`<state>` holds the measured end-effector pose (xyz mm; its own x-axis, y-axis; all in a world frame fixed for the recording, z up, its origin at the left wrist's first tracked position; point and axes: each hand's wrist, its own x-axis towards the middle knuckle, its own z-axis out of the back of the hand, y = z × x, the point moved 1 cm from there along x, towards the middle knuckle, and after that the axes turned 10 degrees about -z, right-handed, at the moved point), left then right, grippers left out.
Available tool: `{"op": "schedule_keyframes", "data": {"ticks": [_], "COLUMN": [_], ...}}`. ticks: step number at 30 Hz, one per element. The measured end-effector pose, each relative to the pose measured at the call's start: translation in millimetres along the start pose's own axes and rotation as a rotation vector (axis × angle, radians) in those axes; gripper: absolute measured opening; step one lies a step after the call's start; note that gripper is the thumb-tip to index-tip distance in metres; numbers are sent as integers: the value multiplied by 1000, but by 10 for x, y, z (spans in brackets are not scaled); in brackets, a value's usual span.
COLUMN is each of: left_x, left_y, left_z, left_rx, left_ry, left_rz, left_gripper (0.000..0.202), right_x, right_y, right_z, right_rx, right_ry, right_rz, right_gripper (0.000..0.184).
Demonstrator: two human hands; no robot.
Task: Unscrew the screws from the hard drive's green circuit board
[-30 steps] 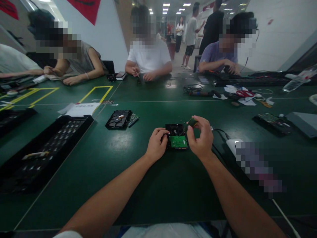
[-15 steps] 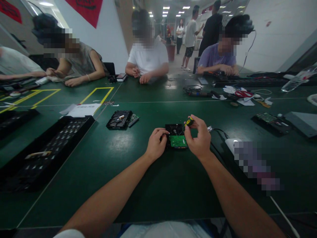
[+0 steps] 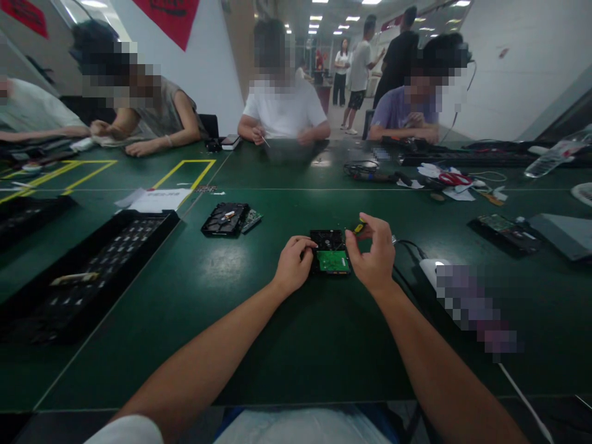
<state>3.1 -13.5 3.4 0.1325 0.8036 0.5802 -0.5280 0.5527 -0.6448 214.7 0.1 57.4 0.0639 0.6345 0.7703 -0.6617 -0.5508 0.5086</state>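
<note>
A hard drive (image 3: 326, 238) lies flat on the green table in front of me, with a green circuit board (image 3: 333, 261) on its near half. My left hand (image 3: 295, 264) grips the left edge of the drive, fingers bent over it. Above the drive's right side, my right hand (image 3: 374, 254) pinches a yellow-and-black screwdriver (image 3: 359, 226) between thumb and fingers. Only part of the handle shows; the tip is too small to make out. Farther left lie a second hard drive (image 3: 225, 219) and a loose circuit board (image 3: 252, 220), side by side.
A long black tray (image 3: 171, 223) stands at left. To the right are a white device with a cable (image 3: 430, 269), another drive (image 3: 504, 233) and a grey box (image 3: 562, 231). Red scissors (image 3: 456, 179) and a plastic bottle (image 3: 555, 154) lie farther back. Several people sit opposite.
The screwdriver handle has turned in my right fingers and shows less of itself. My left hand stays on the drive. The seated person opposite in white has moved their hands apart.
</note>
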Motion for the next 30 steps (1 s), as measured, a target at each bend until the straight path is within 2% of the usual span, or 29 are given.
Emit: {"op": "schedule_keyframes", "data": {"ticks": [7,11,17,23,27,30], "left_x": [-5,-8,-10,-13,-35,-49], "left_y": [9,-3,-90,-245,-251,-219], "left_z": [-5,-6,7,16,-7,-19], "left_rx": [8,13,63,151,203,220], "left_ry": [4,12,54,203,284,287], "left_rz": [-6,-15,-60,-267,-280,-278], "left_gripper": [25,23,20,48,64,66], "right_x": [13,16,26,31,22,19], "right_y": [28,27,53,21,10,9], "right_z": [7,5,6,23,9,10], "right_rx": [16,10,41,18,56,49], "right_ry": [14,-29,22,-7,18,0], "right_rz": [3,17,8,-16,-4,-18], "right_gripper": [47,49,51,48,50,50]}}
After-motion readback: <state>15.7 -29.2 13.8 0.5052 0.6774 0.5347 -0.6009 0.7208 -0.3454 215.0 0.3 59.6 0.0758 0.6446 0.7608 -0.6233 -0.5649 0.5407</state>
